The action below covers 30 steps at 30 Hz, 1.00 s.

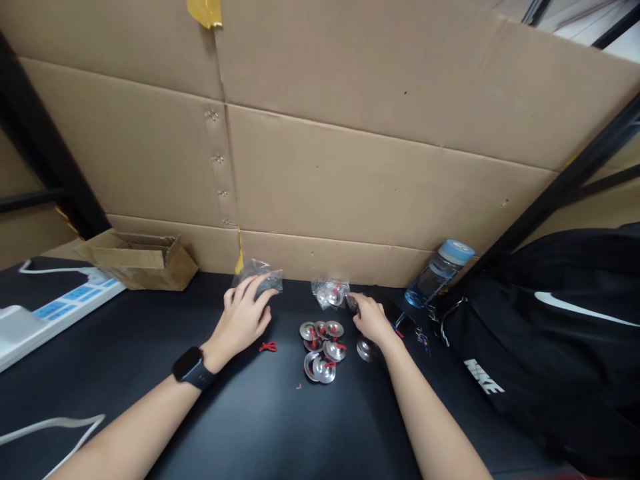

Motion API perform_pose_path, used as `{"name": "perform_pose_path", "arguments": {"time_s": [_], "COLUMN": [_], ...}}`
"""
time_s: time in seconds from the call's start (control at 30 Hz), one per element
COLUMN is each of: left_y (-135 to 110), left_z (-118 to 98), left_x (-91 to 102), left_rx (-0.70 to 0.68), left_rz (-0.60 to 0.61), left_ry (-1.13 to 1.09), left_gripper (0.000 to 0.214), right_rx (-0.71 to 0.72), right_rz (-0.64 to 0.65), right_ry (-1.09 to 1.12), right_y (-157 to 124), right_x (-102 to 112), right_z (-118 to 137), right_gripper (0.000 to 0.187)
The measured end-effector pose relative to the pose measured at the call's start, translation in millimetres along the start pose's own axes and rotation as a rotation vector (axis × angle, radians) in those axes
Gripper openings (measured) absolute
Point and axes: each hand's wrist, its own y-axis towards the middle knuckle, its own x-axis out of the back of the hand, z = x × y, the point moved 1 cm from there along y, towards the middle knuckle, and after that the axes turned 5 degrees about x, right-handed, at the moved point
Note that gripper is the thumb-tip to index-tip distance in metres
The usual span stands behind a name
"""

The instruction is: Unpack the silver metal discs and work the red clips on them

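My left hand has its fingers apart, with the fingertips at some clear plastic bags by the cardboard wall. My right hand is closed at the edge of a small dark metal disc that looks like a finger cymbal; the fingers partly hide it. Beside that disc, a clear bag has a cymbal with a red loop in it. Between my hands several silver finger cymbals with red loops overlap in a pile. Another cymbal lies under my right wrist. A red cord rests near my left hand.
A cardboard wall closes off the back of the black table. An open cardboard box and a white power strip are at left. A blue-capped bottle, keys and a black bag are at right.
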Motion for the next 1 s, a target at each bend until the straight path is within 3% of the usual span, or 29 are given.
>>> {"name": "perform_pose_path", "arguments": {"time_s": [0.17,0.27,0.4,0.5,0.63,0.8,1.0], "left_y": [-3.9,-5.7,-11.2,-16.2,-19.6,-19.5,-20.5], "left_z": [-3.6,-8.5,-31.0,-48.5,-51.0,-44.4,-51.7], "left_x": [1.6,4.4,4.9,0.4,-7.5,-9.1,-3.1], "left_rx": [-0.040,-0.061,0.156,0.248,0.240,0.133,0.019], "left_rz": [-0.007,0.056,0.226,0.288,0.324,0.466,0.455], "left_ry": [-0.133,-0.386,-0.855,-1.038,-1.047,-0.980,-0.935], "left_gripper": [0.029,0.022,0.031,0.044,0.042,0.045,0.035], "right_rx": [0.004,0.013,0.122,0.216,0.316,0.322,0.311], "right_rz": [-0.111,-0.177,-0.180,-0.068,-0.076,-0.130,-0.173], "right_ry": [0.132,0.254,0.725,0.849,0.704,0.627,0.589], "right_y": [2.6,1.3,-13.9,-29.0,-39.2,-38.1,-38.3], "right_x": [5.9,9.6,12.2,15.8,25.2,32.2,36.8], "right_z": [-1.1,9.2,53.0,92.8,117.8,109.8,98.9], "right_gripper": [0.037,0.029,0.024,0.021,0.015,0.013,0.016]}}
